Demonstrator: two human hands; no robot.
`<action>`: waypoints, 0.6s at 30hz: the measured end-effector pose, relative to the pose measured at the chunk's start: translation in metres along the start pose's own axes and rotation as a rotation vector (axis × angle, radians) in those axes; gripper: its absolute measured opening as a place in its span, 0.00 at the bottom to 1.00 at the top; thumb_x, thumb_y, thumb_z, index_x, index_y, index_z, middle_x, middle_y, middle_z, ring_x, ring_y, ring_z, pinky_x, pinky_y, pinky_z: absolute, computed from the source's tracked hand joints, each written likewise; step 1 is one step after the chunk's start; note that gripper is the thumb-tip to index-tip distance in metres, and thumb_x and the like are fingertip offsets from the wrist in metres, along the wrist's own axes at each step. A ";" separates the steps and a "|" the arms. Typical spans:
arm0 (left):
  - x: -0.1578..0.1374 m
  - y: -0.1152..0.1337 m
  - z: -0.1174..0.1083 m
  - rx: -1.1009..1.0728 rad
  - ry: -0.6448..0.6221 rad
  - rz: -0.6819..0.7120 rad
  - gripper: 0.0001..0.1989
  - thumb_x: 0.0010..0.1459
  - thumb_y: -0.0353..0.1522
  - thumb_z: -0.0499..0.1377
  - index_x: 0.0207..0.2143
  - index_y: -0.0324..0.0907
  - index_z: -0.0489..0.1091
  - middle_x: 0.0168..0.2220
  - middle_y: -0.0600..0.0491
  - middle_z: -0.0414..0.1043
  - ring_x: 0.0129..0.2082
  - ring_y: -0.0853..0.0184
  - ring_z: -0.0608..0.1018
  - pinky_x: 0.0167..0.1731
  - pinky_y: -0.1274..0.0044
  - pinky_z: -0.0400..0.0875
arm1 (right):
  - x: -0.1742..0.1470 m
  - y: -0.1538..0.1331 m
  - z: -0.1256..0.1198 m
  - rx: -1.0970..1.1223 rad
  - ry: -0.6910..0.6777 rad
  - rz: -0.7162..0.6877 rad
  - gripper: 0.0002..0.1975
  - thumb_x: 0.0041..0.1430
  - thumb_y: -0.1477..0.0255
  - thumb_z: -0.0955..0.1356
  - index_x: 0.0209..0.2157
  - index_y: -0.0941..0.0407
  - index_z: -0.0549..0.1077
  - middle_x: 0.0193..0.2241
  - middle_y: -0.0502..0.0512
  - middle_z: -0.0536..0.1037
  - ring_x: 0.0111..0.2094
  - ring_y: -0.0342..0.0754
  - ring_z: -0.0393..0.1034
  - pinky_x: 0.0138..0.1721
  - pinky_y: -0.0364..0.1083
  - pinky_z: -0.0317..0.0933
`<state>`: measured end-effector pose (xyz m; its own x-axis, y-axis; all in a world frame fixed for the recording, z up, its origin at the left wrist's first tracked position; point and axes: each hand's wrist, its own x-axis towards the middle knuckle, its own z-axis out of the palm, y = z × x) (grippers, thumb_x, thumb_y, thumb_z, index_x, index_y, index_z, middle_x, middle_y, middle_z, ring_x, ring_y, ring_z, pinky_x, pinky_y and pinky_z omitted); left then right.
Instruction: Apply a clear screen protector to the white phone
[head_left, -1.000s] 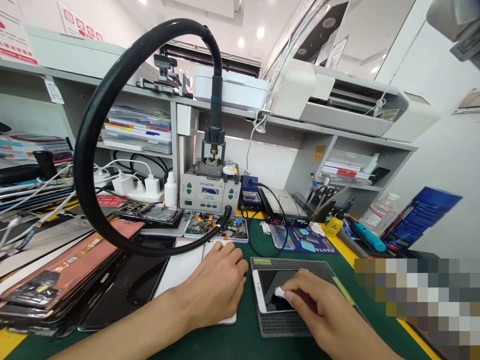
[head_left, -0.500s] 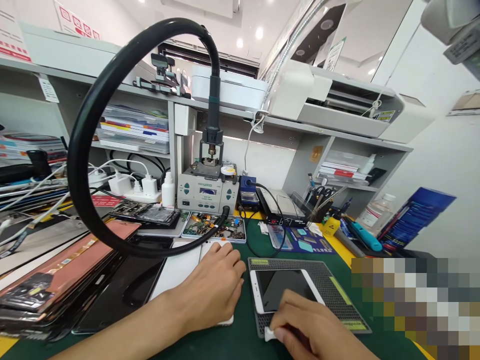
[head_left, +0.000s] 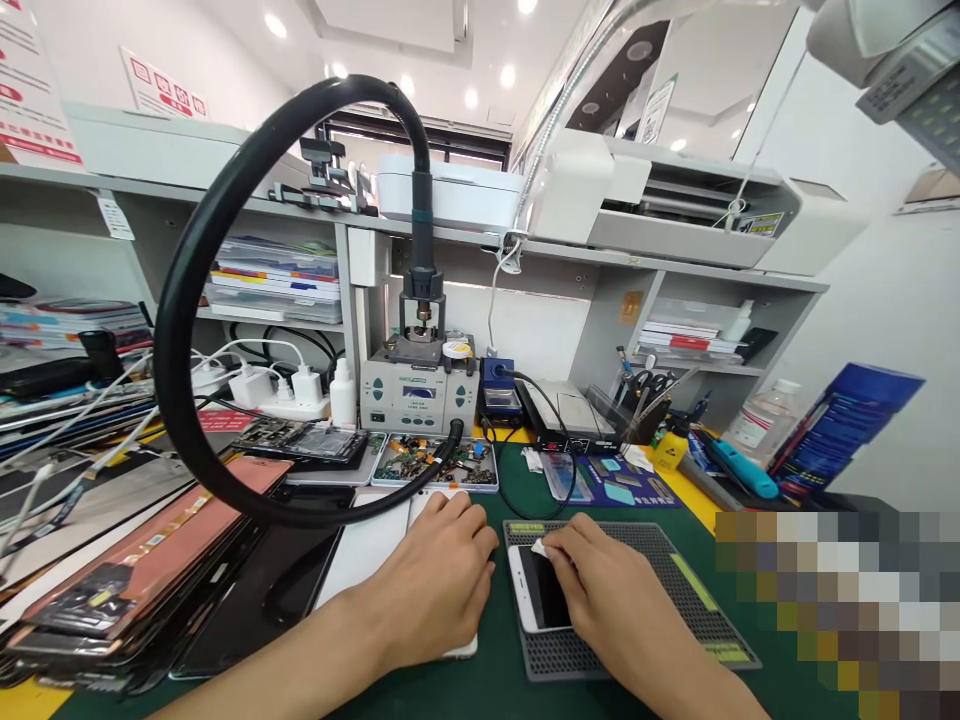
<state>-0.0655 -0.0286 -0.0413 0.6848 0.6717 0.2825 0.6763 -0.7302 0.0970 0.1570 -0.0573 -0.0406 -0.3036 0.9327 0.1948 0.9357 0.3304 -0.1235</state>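
My right hand [head_left: 600, 580] is closed in a pinch on a small white wipe [head_left: 539, 547], which touches the upper part of a smartphone's dark screen. The white-framed smartphone [head_left: 531, 600] lies face up on a grey textured mat [head_left: 645, 545]; my hand covers its right side. To the left, my left hand [head_left: 442, 570] rests with curled fingers on a flat white device [head_left: 466, 648], mostly hidden beneath the hand. Its fingertips are turned under, so anything inside them is out of sight. Another pale flat panel [head_left: 356, 550] lies beside that wrist.
A black hose [head_left: 169, 330] loops over the left side from a hot-air station [head_left: 418, 395]. Before the station sits a tray of small parts [head_left: 390, 465]. Stacked screens and panels [head_left: 150, 540] crowd the left. Tools and a yellow bottle [head_left: 670, 447] stand at right.
My right hand has moved the wipe up from the mat's lower left edge to the phone's upper screen. My left hand stays on the white device. The view has shifted slightly.
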 end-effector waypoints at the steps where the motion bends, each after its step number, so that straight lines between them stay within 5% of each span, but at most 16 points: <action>1: 0.000 0.000 0.000 0.003 -0.001 -0.001 0.10 0.68 0.31 0.51 0.39 0.43 0.72 0.39 0.47 0.72 0.43 0.54 0.71 0.44 0.62 0.64 | 0.003 -0.003 0.002 -0.014 -0.003 -0.008 0.18 0.73 0.74 0.55 0.41 0.55 0.74 0.37 0.58 0.73 0.33 0.54 0.73 0.31 0.49 0.58; 18: -0.002 0.000 -0.001 0.010 -0.007 0.007 0.10 0.68 0.32 0.50 0.38 0.43 0.71 0.39 0.48 0.71 0.43 0.54 0.71 0.44 0.62 0.64 | -0.005 -0.014 -0.018 0.193 -0.109 -0.245 0.14 0.71 0.79 0.60 0.38 0.53 0.75 0.36 0.53 0.73 0.35 0.48 0.72 0.36 0.44 0.63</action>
<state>-0.0666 -0.0301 -0.0412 0.6916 0.6672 0.2765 0.6740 -0.7338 0.0849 0.1489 -0.0688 -0.0229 -0.5423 0.8289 0.1375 0.7845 0.5581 -0.2703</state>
